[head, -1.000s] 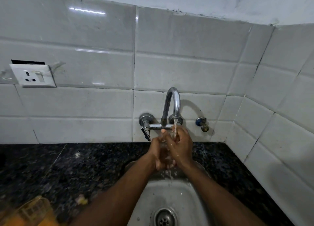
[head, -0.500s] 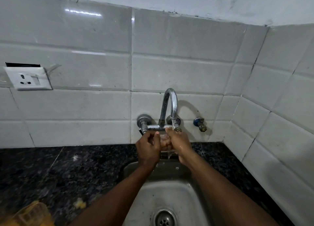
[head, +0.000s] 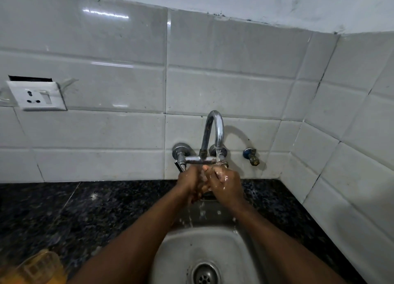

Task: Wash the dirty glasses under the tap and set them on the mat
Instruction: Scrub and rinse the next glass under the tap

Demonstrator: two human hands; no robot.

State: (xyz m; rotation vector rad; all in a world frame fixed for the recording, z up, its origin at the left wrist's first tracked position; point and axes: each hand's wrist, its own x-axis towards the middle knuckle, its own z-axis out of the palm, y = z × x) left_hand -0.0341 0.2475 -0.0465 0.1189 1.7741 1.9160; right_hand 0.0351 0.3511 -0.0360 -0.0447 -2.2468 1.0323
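Both hands, left hand (head: 188, 182) and right hand (head: 226, 184), fingers curled together around a barely visible glass (head: 203, 177) under the running tap (head: 215, 130) over the sink (head: 187, 245); wet grip could let it slip and break.

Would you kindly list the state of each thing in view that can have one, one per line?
tap: running, water falling onto the hands
left hand: wet, pressed against the right under the stream
right hand: wet, fingers curled; whether a glass is between the hands cannot be told
sink: water splashing in, drain unplugged
wall socket: nothing plugged in
small valve: no water coming from it
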